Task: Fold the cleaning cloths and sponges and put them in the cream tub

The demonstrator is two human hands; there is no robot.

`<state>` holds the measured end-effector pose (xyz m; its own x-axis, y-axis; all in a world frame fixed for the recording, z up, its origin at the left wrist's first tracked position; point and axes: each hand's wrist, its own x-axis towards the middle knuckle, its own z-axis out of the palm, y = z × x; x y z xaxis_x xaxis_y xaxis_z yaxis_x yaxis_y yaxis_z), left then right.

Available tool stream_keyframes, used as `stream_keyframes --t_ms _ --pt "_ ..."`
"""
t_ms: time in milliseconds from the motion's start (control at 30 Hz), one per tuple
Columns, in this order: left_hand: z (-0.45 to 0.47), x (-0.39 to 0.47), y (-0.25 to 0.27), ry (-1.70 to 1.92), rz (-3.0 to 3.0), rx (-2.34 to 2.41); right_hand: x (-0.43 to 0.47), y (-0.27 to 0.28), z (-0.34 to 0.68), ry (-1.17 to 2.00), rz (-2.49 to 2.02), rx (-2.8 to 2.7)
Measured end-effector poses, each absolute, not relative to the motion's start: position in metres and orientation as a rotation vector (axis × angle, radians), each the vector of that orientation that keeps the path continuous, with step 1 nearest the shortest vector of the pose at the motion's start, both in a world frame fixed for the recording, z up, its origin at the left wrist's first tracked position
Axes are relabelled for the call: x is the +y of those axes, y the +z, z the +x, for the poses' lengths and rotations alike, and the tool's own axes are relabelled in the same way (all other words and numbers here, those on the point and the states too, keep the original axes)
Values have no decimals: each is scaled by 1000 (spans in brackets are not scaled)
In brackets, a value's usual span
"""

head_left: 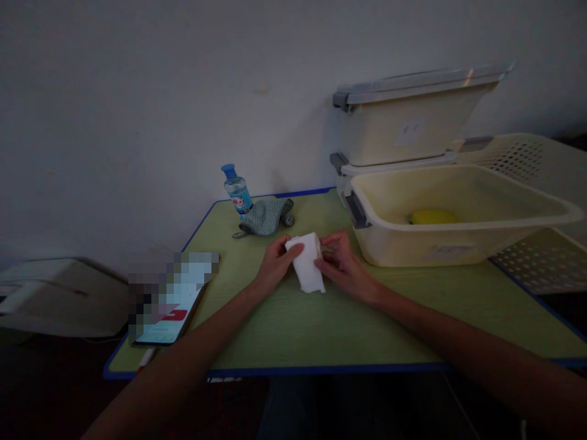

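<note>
Between my hands, just above the table, is white tissue paper (306, 264), folded or rolled into a thick block with a loose, uneven lower edge. My left hand (277, 260) grips its left side, thumb lying across the upper front and fingers behind. At its right side my right hand (342, 264) has curled fingers and a thumb touching the edge; part of the grip is hidden. Beyond them a crumpled grey-green cloth (266, 218) with a hanging loop lies on the table. A bottle of blue liquid (237, 190) with a blue cap stands behind the cloth.
The green table (321, 336) has a blue edge. A cream basin (422, 247) at right holds a yellow object (433, 217). Behind it are stacked lidded bins (413, 128) and a perforated basket (527, 153). A tablet or phone (183, 305), partly pixelated, lies at left.
</note>
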<state>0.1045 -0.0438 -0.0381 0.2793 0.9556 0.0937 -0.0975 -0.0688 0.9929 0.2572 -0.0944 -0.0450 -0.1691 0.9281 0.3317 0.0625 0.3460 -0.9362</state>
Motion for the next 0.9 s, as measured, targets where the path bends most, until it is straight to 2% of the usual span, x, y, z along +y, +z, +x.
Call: stream_keyframes --t_ms 200,533,900 --pt "104 -43 -39 1152 1414 923 -96 -42 258 949 -884 -1830" --pt "105 -40 -42 1118 1283 801 -98 -45 255 1020 -996 -1739" --pt "106 -43 -38 1116 1058 801 -99 -37 255 936 -1010 -1826"
